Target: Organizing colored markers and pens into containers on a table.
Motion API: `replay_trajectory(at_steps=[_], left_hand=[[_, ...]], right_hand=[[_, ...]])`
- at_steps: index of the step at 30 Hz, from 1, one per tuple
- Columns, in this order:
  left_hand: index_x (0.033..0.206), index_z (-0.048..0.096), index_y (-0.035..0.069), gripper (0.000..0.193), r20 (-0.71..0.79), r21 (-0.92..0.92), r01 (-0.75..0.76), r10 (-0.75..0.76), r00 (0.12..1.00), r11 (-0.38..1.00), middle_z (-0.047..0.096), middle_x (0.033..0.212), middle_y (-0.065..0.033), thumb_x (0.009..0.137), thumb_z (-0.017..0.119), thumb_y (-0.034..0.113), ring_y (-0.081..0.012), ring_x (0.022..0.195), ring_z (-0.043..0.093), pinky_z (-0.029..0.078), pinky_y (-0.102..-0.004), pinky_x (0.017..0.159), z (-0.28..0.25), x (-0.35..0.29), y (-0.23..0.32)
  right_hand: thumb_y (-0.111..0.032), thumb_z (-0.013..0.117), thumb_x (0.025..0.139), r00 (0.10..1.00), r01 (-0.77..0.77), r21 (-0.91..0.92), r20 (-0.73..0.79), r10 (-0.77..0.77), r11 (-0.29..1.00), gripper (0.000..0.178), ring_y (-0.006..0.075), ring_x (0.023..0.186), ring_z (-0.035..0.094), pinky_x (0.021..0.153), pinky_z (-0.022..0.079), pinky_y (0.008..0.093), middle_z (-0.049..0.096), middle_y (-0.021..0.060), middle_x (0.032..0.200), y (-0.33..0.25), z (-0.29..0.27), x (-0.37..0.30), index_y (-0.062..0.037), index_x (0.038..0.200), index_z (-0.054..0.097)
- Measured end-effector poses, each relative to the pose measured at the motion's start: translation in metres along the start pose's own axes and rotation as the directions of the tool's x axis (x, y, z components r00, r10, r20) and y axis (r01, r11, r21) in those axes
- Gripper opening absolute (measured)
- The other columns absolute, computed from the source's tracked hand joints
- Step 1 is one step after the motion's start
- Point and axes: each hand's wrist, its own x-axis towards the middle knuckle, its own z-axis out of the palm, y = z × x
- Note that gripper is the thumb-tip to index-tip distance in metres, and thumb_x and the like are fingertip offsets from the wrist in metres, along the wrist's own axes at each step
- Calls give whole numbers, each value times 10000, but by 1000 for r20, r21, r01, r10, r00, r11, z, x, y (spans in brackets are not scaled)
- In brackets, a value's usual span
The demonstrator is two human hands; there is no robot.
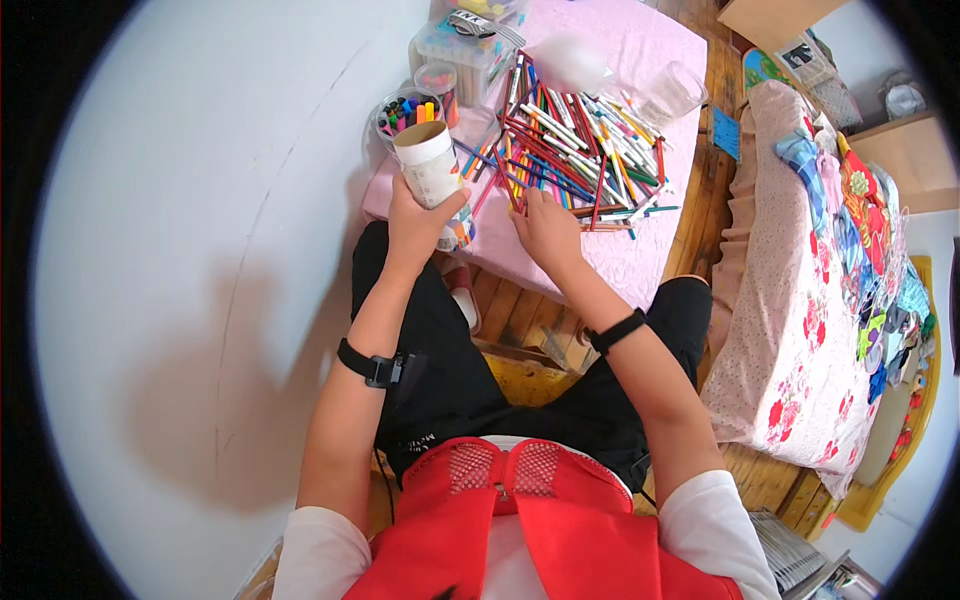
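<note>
My left hand is wrapped round a white cardboard tube with a printed pattern. The tube is tilted, its brown-rimmed open end up; nothing shows inside it from here. My right hand is at the near edge of a large heap of coloured pencils and markers, fingers pinched on a red pencil. Pencils in the heap lie crossed over each other, in red, white, blue, orange and other colours.
A pink-covered table bears a clear tub of markers, a smaller clear cup, a lidded plastic box and a transparent container. A wall stands close on the left, a bed with clothes on the right.
</note>
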Motion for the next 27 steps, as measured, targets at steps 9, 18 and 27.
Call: replay_trajectory(at_steps=[9, 18, 27], left_hand=[[1236, 471, -10, 686, 50, 85, -23, 19, 999, 996, 653, 1116, -130, 718, 861, 215, -196, 1000, 653, 529, -345, 872, -18, -27, 10], [1259, 450, 11, 722, 141, 47, -9, 2, 990, 999, 639, 1141, -138, 706, 867, 216, -217, 1015, 649, 526, -364, 877, 20, -27, -10], [1300, 415, 46, 771, 87, -15, -107, 108, 990, 994, 626, 1170, -133, 677, 867, 82, -230, 1083, 635, 514, -354, 912, 47, -22, -37]], right_hand=[[-306, 642, 866, 979, -205, 14, 18, 204, 979, 268, 371, 741, 682, 688, 533, 496, 688, 184, 779, 18, -5, 26, -44, 814, 659], [-244, 633, 917, 964, 34, 74, -265, -13, 997, 258, 357, 834, 663, 719, 525, 456, 674, 138, 888, 55, -75, 67, -65, 1101, 609], [-94, 646, 843, 992, 112, -163, -37, -120, 980, 262, 334, 963, 649, 797, 544, 438, 621, 143, 991, 62, -22, 30, -36, 1083, 560]])
